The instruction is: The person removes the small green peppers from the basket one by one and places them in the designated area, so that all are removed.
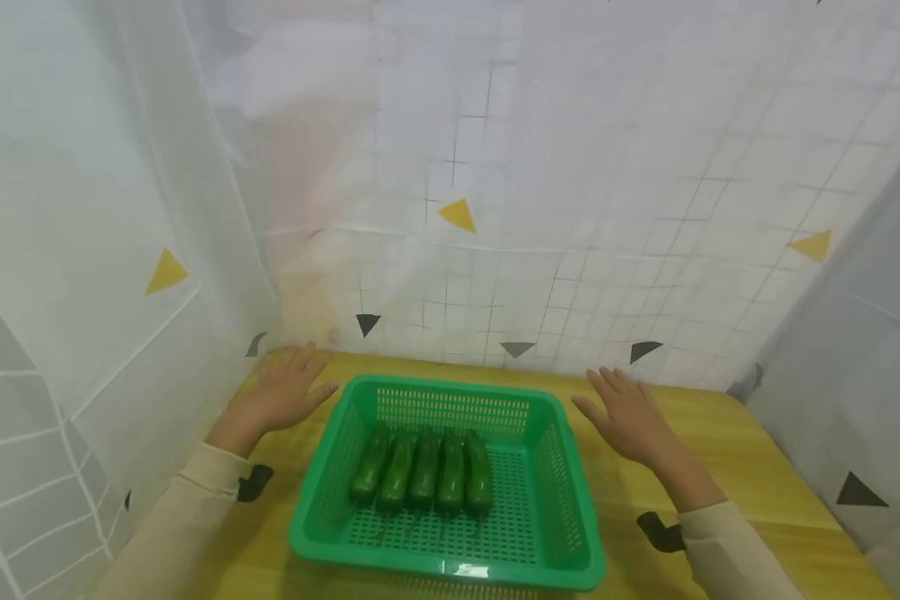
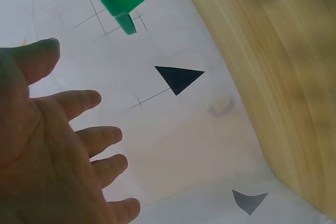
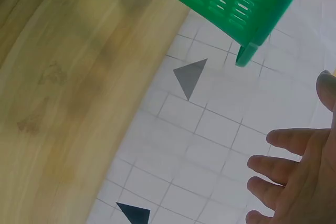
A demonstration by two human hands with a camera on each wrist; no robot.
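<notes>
Flanking green basket (image 1: 390,563), left grip (image 1: 281,396), right grip (image 1: 632,423), gaps beside rim (image 1: 450,386)

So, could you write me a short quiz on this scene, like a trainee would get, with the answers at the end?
1. Count: how many long green peppers lie in the green basket?
2. Multiple choice: seen from the head camera, on which side of the row of peppers is more of the basket's floor bare? A) left B) right
3. Open: what do the left hand and the right hand hold?

Key:
1. Five, side by side.
2. B.
3. Nothing; both are outside the basket, one to each side, with fingers stretched out.
</notes>
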